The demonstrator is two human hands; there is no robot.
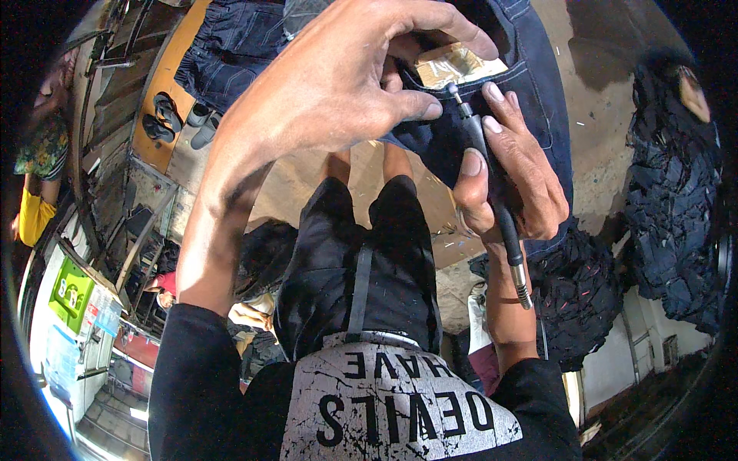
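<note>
Dark blue denim trousers (547, 84) with pale stitching lie in front of me. At what looks like a pocket opening sits a creased pale yellow piece (450, 67); I cannot tell if it is card or paper. My left hand (330, 84) arches over this spot, thumb and index finger apart, the index fingertip touching the pale piece. My right hand (526, 173) grips a slim black rotary tool handpiece (503, 219) like a pen. The small tip of its metal bit is at the pocket edge, near the pale piece; whether it touches is unclear.
More dark denim trousers (231, 58) lie at the far left. Beside them are black sandals (161, 117) and grey slip-on shoes (204, 127). Heaps of dark cloth (673, 200) stand to the right. Another person's yellow sleeve (37, 215) shows at the left rim.
</note>
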